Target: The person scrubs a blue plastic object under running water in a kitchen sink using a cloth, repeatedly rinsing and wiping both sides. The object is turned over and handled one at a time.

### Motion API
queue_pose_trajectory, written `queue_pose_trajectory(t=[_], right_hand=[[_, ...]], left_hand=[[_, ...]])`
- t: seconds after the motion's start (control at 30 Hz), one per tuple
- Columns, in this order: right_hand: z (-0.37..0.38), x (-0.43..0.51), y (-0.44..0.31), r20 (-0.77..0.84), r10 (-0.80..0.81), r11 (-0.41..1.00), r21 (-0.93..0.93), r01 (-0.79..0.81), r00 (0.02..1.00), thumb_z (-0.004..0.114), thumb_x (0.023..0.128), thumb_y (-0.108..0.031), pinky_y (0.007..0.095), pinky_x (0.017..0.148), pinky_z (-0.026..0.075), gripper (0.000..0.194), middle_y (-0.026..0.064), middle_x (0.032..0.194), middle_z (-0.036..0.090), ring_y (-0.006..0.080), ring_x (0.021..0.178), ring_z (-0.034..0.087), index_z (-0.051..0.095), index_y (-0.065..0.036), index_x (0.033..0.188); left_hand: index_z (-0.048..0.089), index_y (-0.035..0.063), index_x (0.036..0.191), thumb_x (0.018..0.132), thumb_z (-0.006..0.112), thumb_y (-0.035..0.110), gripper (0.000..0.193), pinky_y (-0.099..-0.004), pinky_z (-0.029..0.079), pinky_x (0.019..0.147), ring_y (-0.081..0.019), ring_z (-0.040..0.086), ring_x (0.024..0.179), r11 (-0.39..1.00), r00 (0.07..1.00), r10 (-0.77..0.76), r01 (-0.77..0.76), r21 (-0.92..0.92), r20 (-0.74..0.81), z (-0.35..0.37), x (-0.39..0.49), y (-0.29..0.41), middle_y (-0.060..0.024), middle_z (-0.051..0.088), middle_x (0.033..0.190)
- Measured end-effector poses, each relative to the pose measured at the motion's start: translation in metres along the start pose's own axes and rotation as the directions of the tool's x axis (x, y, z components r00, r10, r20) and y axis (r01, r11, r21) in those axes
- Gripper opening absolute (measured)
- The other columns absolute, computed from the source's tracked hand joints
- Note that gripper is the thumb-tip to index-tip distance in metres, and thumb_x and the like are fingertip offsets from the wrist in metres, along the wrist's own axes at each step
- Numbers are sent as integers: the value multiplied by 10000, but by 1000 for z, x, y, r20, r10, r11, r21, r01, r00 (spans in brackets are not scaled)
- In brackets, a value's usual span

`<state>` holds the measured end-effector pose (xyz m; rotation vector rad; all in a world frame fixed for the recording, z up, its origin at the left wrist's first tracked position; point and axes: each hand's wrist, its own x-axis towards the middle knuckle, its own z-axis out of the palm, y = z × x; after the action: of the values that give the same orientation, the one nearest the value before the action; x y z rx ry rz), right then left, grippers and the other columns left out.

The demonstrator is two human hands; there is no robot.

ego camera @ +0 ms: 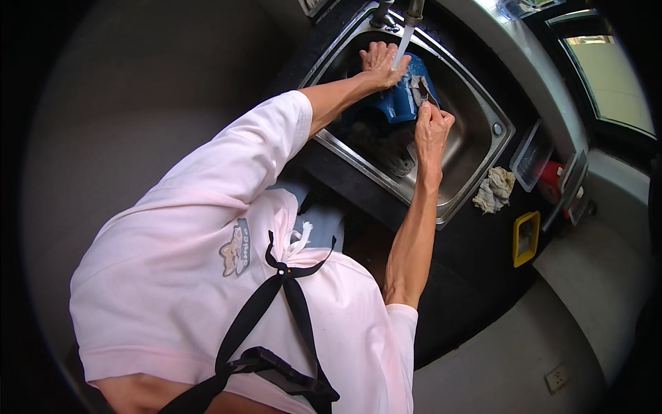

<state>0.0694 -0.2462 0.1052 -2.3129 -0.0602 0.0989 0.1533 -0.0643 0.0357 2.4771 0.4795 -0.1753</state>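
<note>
Water runs from the faucet [414, 15] onto my left hand [382, 63], which presses on the upper side of a blue plastic object [401, 103] in the stainless steel sink [463, 150]. My right hand [433, 121] pinches a wet grey cloth [418, 90] against the right side of the blue object. The blue object has a curved cut-out at its lower edge; its exact kind cannot be told. Below it in the basin, a greyish, stringy thing [401, 163] lies partly in shadow.
On the black counter [465, 264] right of the sink lie a crumpled rag [495, 190] and a yellow-rimmed tray [526, 239]. A clear plastic container [531, 155] and a red item [551, 178] stand by the wall. A second tap [382, 18] is at the sink's back edge.
</note>
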Motion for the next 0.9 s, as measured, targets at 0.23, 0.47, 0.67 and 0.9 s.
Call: queue_pose_trajectory(t=[0.23,0.47,0.67,0.9], right_hand=[[8,-7,18,-157,-247,969,-38,244,956,566,1013,-192,475,896,463,263,252,995,563,388,974,538,613,54,930],[28,-5,44,-340,-191,973,56,223,921,527,1024,-237,482,872,457,308,235,977,557,374,956,531,579,46,911],[13,5,49,-317,-187,981,-4,196,930,526,1032,-248,472,851,463,328,236,976,555,367,927,544,576,50,905],[19,-8,20,-159,-326,938,-177,298,932,548,1017,-220,504,808,471,309,263,907,550,422,896,542,564,56,879]], left_hand=[[676,54,1257,924,680,524,576,-525,443,1024,-372,509,1255,989,994,104,-106,-106,-27,-3,1,-9,-217,585,1265],[605,33,1289,985,631,398,476,-488,466,999,-397,544,1183,965,938,161,-214,-148,-306,-21,-111,-62,-206,589,1274],[686,-31,1021,991,596,617,655,-285,576,626,-158,654,665,421,865,-268,502,-755,425,-26,-161,-34,-103,716,845],[475,-69,1380,1011,658,245,518,-562,545,1034,-336,674,1141,-355,815,-50,525,-774,577,-8,-134,5,-179,607,1307]])
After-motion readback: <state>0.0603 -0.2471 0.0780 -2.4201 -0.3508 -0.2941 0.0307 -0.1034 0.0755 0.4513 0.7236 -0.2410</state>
